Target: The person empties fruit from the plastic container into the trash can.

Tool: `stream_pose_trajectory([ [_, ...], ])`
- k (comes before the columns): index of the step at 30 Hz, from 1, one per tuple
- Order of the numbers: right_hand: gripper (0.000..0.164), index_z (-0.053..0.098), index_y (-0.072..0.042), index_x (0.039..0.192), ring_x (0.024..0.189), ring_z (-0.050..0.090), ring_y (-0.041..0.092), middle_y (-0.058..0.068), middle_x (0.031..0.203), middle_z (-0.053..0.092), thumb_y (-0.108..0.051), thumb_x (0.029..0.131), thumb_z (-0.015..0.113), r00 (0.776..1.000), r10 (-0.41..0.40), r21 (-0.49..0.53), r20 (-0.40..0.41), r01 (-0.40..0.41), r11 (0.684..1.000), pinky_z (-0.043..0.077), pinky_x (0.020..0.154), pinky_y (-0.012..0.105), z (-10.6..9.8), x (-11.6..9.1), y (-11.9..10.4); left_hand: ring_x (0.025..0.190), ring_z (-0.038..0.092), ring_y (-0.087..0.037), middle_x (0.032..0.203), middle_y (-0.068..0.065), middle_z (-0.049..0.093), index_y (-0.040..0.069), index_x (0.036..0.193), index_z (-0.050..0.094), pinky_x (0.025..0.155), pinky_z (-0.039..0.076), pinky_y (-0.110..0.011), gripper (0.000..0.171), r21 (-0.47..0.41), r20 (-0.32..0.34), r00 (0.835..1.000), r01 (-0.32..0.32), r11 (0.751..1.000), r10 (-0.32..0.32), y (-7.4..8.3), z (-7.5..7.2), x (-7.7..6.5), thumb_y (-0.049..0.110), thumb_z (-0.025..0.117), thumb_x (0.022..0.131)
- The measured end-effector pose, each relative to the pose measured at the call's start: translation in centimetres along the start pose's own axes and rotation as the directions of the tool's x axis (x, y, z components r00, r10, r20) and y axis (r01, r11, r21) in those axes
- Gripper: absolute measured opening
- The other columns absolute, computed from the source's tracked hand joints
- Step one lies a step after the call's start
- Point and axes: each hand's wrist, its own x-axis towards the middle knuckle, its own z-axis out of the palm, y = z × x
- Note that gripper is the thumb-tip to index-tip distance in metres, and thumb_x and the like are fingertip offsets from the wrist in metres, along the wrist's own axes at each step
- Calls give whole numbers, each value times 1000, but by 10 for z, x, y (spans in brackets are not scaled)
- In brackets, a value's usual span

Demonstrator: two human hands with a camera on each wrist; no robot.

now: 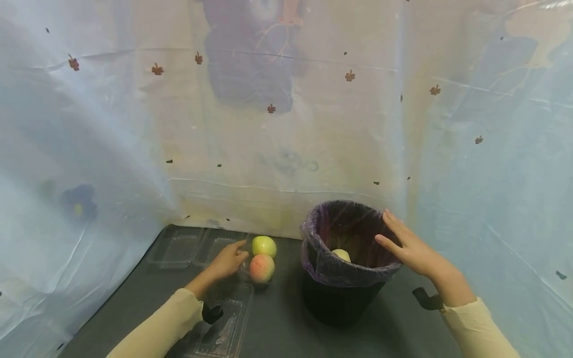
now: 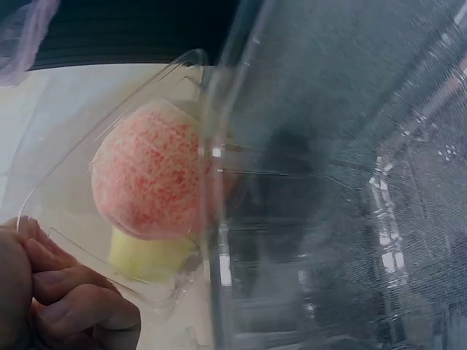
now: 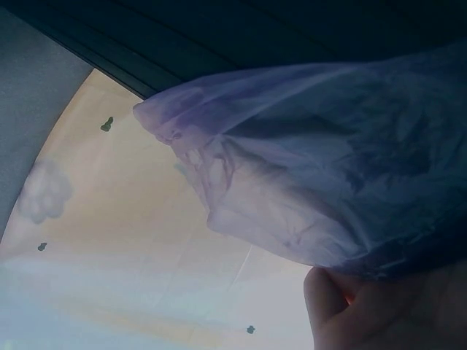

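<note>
My left hand [image 1: 227, 259] pinches the edge of a clear plastic lid [image 2: 66, 175], its fingers curled in the left wrist view. The lid stands between that hand and a pinkish peach [image 1: 261, 269]. Touching the peach on its far side is a yellow-green apple [image 1: 264, 247]. A clear plastic container [image 1: 224, 323] lies below the left hand. To the right stands a black bin [image 1: 340, 303] lined with a purple plastic bag [image 1: 353, 276]. Inside it a pale yellowish round fruit [image 1: 341, 255] shows. My right hand [image 1: 414, 251] rests at the bin's right rim, fingers fairly straight.
More clear plastic containers [image 1: 174, 248] lie at the back left of the dark tabletop [image 1: 286, 318]. A pale printed plastic sheet [image 1: 286, 149] hangs behind and along both sides. Black straps sit on both wrists.
</note>
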Motion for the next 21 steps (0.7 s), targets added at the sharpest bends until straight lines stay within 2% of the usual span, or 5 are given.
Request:
stream_pose_trajectory([
  [6,85,10,-6,173,162,1,51,20,179,0,-46,112,53,1000,-1,1,-3,1,1000,10,120,80,1,1,1,47,28,-8,55,6,40,-14,161,32,48,28,-25,63,-32,-69,998,-8,999,6,10,-10,-1,9,49,104],
  [15,85,12,-5,173,162,3,52,22,178,3,-44,111,55,1000,-15,11,-10,15,1000,12,119,80,0,0,0,45,25,-8,53,7,39,-11,164,28,45,25,-24,65,-107,-150,988,-47,993,31,34,-23,-7,11,46,105],
  [21,84,12,-6,173,162,4,52,22,179,3,-44,111,56,1000,-14,14,-11,14,1000,13,119,80,1,0,0,45,27,-6,55,6,41,-10,164,30,44,26,-24,64,-144,-195,978,-100,984,71,51,-30,-10,7,47,104],
])
